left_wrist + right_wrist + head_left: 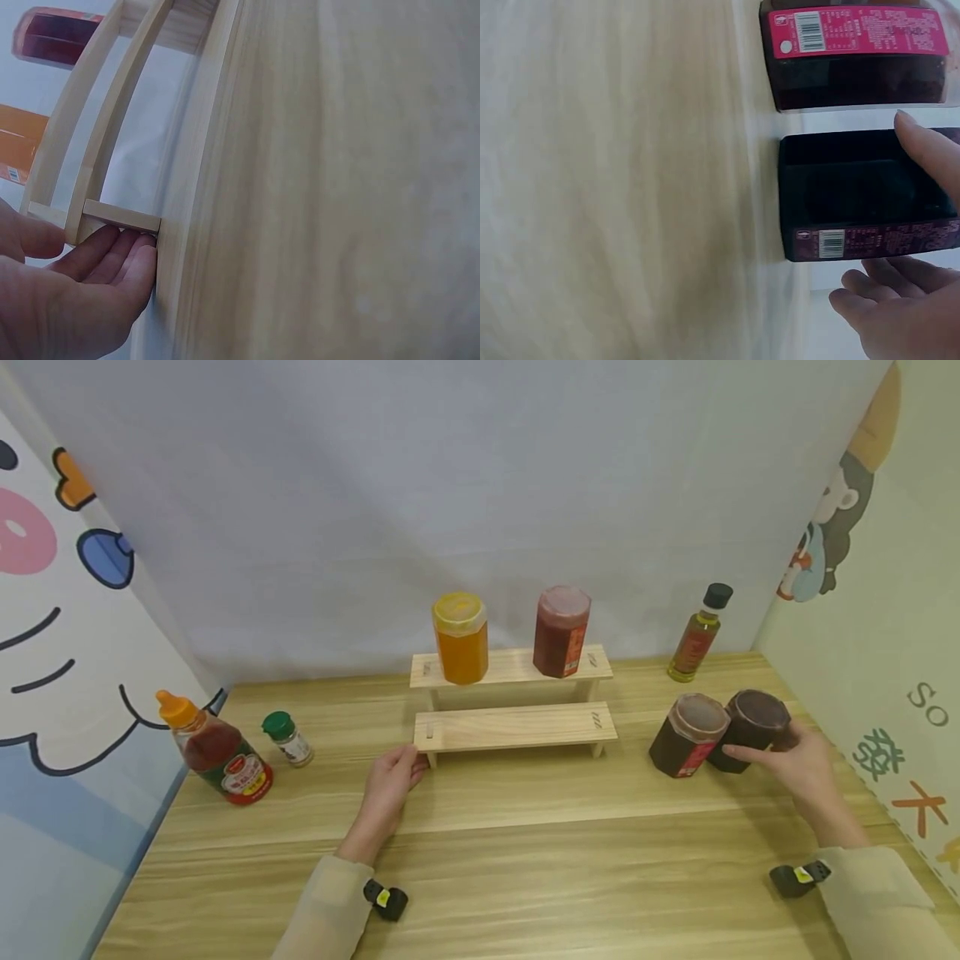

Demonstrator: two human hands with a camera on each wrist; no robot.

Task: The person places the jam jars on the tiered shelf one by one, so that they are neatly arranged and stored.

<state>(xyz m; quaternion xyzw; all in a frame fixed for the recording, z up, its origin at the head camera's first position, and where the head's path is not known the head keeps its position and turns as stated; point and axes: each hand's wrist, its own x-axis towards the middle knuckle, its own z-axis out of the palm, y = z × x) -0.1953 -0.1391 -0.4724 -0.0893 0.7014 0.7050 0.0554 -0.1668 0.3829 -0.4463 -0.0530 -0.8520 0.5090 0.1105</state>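
Head view: fingers of the right hand (802, 766) curl round a black jar (757, 714), long axis upright, a pink-labelled jar (688, 735) just past the thumb; the left hand (392, 777), farther off, grips a wooden rack (517, 727).

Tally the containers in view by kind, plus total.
Jars: 4 (orange jar, red jar, pink-labelled dark jar, plain-looking dark jar at the right hand)
Squeeze bottles: 1 (orange-capped sauce bottle)
Slim bottles: 1 (dark-capped bottle)
Small shakers: 1 (green-capped shaker)
Total: 7
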